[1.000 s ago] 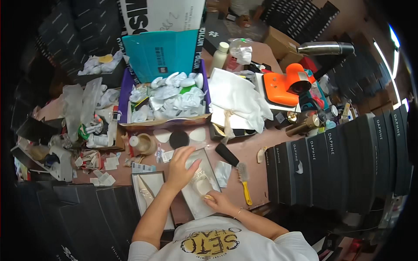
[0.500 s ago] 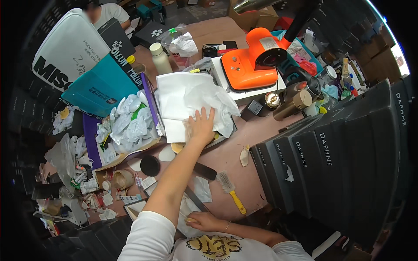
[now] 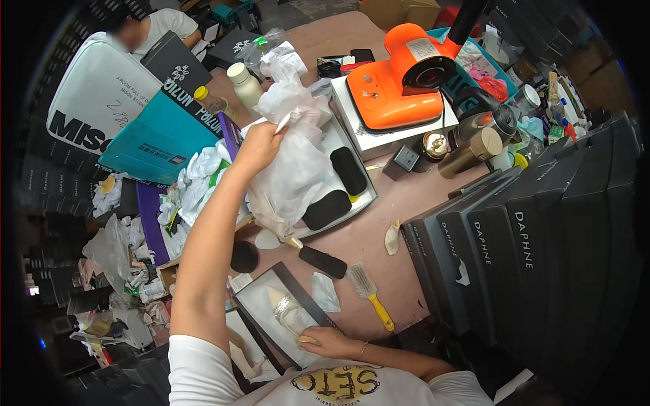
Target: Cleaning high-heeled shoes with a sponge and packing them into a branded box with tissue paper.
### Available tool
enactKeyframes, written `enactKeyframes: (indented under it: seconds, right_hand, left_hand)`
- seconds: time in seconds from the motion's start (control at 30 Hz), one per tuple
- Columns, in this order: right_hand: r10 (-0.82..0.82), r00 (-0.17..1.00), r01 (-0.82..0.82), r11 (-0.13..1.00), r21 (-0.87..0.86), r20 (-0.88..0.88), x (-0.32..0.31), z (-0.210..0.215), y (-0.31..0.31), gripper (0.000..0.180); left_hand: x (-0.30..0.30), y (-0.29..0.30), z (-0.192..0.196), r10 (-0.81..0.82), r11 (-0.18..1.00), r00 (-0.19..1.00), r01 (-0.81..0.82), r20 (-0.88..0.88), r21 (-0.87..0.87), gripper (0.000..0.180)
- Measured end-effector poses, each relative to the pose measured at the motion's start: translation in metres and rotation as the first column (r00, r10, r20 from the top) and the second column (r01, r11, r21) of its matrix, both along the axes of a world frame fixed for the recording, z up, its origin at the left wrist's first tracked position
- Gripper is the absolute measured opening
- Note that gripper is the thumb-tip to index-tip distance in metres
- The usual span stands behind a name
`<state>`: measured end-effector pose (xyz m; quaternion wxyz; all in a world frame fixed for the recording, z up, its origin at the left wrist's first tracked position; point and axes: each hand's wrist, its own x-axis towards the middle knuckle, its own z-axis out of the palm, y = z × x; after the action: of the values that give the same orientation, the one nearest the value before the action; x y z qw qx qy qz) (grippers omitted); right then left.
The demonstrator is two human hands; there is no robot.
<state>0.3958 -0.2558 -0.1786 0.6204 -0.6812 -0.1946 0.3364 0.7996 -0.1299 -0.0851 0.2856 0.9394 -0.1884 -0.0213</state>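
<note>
My left hand (image 3: 261,145) is closed on a bunch of thin white tissue paper (image 3: 288,172), holding it up over a shallow white open box (image 3: 369,193). Black oblong pads (image 3: 349,171) lie uncovered in that box. Close to my body, a pale pointed shoe (image 3: 290,312) with a glittering strap lies in a dark-edged shoebox (image 3: 261,301) lined with white. My right hand (image 3: 330,342) is curled at the shoe's rear end, its fingertips pinching a small yellowish piece (image 3: 308,339). A second pale shoe (image 3: 245,362) rests beside the box, partly hidden by my left arm.
A yellow-handled brush (image 3: 372,298) and a black pad (image 3: 323,262) lie on the table. Stacked dark shoeboxes (image 3: 514,257) rise at the right. An orange machine (image 3: 393,88) stands at the back. Crumpled paper fills a purple-edged box (image 3: 145,210) at left. Another person (image 3: 159,30) sits beyond.
My left hand went from lying flat on the white paper to gripping and lifting tissue up and left, exposing the black pads. The view shifted, showing the shoe by my right hand.
</note>
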Motion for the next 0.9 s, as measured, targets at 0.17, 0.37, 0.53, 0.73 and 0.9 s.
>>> enactKeyframes:
  seconds: [0.17, 0.37, 0.53, 0.73, 0.9]
  right_hand:
    - [-0.052, 0.998, 0.051, 0.998, 0.028, 0.019, -0.004, -0.004, 0.002, 0.026]
    - [-0.109, 0.994, 0.108, 0.993, 0.053, 0.01, -0.004, -0.004, 0.0, 0.025]
    - [-0.085, 0.996, 0.086, 0.995, 0.054, -0.012, -0.004, -0.004, 0.0, 0.023]
    - [-0.105, 0.994, 0.104, 0.993, 0.056, 0.022, -0.002, 0.001, 0.002, 0.021]
    - [-0.067, 0.995, 0.067, 0.998, 0.007, 0.067, -0.006, 0.005, 0.005, 0.021]
  left_hand:
    - [0.014, 0.019, 0.018, -0.089, 0.976, 0.952, 0.025, 0.294, 0.216, 0.014]
    - [0.015, 0.001, 0.064, -0.258, 0.939, 0.845, 0.106, 0.468, 0.328, 0.017]
    - [0.015, -0.008, 0.076, -0.3, 0.929, 0.721, 0.071, 0.624, 0.364, 0.026]
    - [-0.063, -0.04, -0.025, -0.453, 0.862, 0.784, 0.265, 0.423, 0.432, 0.019]
    - [-0.141, -0.05, -0.076, -0.273, 0.91, 0.951, 0.303, -0.143, 0.281, 0.047]
